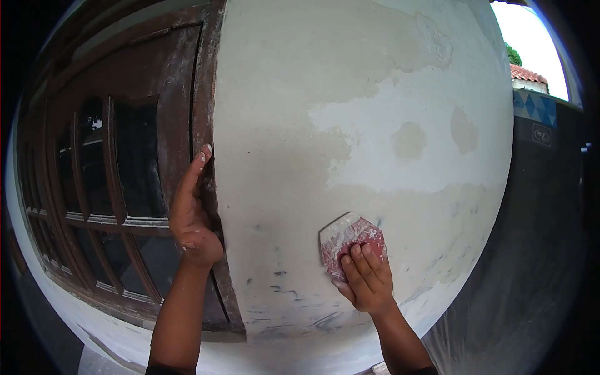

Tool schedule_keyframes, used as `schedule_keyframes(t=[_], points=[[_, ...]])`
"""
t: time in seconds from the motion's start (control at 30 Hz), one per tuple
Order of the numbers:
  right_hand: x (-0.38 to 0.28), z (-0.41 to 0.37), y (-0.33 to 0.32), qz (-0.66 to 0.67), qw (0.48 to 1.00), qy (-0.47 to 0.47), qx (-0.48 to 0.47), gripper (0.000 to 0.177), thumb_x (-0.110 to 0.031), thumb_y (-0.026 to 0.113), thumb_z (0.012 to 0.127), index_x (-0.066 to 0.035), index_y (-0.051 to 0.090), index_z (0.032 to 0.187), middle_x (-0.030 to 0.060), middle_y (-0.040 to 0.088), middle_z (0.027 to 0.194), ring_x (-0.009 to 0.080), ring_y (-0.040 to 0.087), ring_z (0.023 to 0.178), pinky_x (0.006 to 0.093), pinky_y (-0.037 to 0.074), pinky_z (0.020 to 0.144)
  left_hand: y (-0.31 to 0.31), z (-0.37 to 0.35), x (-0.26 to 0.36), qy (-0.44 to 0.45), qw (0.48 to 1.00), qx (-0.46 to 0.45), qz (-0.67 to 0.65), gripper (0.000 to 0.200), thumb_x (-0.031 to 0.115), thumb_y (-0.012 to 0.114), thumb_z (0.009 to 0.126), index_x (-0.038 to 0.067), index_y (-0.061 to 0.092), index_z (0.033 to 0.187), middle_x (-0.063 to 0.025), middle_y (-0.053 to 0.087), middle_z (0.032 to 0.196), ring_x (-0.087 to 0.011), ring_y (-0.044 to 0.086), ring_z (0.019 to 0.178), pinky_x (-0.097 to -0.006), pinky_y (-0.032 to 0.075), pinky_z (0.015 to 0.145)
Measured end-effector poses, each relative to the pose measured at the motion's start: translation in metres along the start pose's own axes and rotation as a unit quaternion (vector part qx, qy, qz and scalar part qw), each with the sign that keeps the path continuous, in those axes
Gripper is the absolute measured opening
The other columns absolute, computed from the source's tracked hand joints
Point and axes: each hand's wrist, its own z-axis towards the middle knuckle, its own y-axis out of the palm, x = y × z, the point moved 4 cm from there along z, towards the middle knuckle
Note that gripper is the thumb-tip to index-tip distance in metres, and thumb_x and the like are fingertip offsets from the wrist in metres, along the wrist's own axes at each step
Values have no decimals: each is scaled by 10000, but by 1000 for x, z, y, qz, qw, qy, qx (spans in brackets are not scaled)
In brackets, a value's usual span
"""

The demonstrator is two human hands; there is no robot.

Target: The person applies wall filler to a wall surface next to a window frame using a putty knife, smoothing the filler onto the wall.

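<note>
My right hand (369, 278) presses a red hexagonal pad (359, 240), smeared with white, flat against the lower part of the wall (269, 156). Its fingers lie over the pad's lower right part. My left hand (195, 212) rests against the brown wooden frame (206, 81) at the wall's left edge, with its fingers stretched upward and nothing visible in it. White specks dot its fingertips. Around the pad the wall is beige with paler patches above and dark scuff marks below.
A brown window (134, 162) with glass panes fills the left side. Beyond the wall's right edge is a dark surface (537, 187) with a blue patterned strip (534, 107). A red tiled roof (528, 75) shows at the top right.
</note>
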Motion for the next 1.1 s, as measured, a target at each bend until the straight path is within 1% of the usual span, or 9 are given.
schedule_keyframes(t=[0.03,0.17,0.2,0.37,0.43,0.67,0.9,0.97,1.1], points=[[0,1,2,10,1000,-14,-13,429,-348,626,893,-2,652,1145,183,594,1261,341,503,1250,518,376,1048,0,0,1,-5,1000,18,-12,1150,853,238,776,-135,402,1341,-247,482,1361,-314,462,1287,-411,312,1105],[-6,-21,-1,3,999,-28,-17,418,-352,622,895,-7,656,1130,180,603,1247,334,512,1241,503,412,1019,-1,-2,-3,8,1000,-7,9,1107,829,165,802,-94,351,1385,-232,435,1403,-320,415,1327,-441,288,1121],[-7,-22,-3,11,1000,12,-2,388,-328,676,855,-94,664,1164,91,612,1267,247,516,1246,501,415,1000,-1,-2,-3,8,1000,-9,14,1106,827,162,803,-94,348,1387,-233,435,1403,-320,415,1327,-441,289,1121],[-2,9,0,7,999,21,33,429,-332,689,843,-77,648,1186,102,608,1265,254,514,1246,495,429,993,-1,0,-1,8,1000,11,-8,1133,843,236,788,-129,402,1345,-248,478,1366,-316,460,1290,-414,315,1106],[-3,19,2,15,1000,-4,15,447,-337,685,842,-72,639,1199,107,605,1269,254,514,1246,496,418,1004,-1,-2,-2,16,999,-16,22,1093,817,152,817,-93,340,1393,-237,435,1403,-322,409,1332,-437,287,1122],[-15,-28,-4,26,999,44,-9,430,-333,662,863,-65,640,1198,111,619,1249,258,511,1251,471,407,1011,3,-1,5,-2,1000,4,14,1104,827,153,808,-88,338,1397,-238,427,1411,-322,404,1337,-437,277,1127],[-12,1,0,32,998,44,15,456,-337,694,842,-58,637,1198,124,617,1249,264,508,1255,488,425,979,4,-1,4,-13,1000,7,18,1120,841,150,794,-83,338,1400,-234,426,1414,-317,396,1343,-433,274,1129],[-15,-11,5,41,999,20,-13,431,-310,640,890,32,631,1152,216,584,1262,365,487,1260,493,399,1030,3,-1,5,-16,1000,7,20,1125,844,148,790,-81,338,1401,-231,427,1414,-316,394,1344,-434,272,1131],[-33,-45,-9,35,998,39,-22,450,-327,654,877,34,636,1143,216,590,1254,366,492,1255,486,400,1032,3,-2,5,-19,1000,9,21,1130,850,146,785,-76,337,1403,-227,424,1418,-310,390,1348,-433,266,1134]])
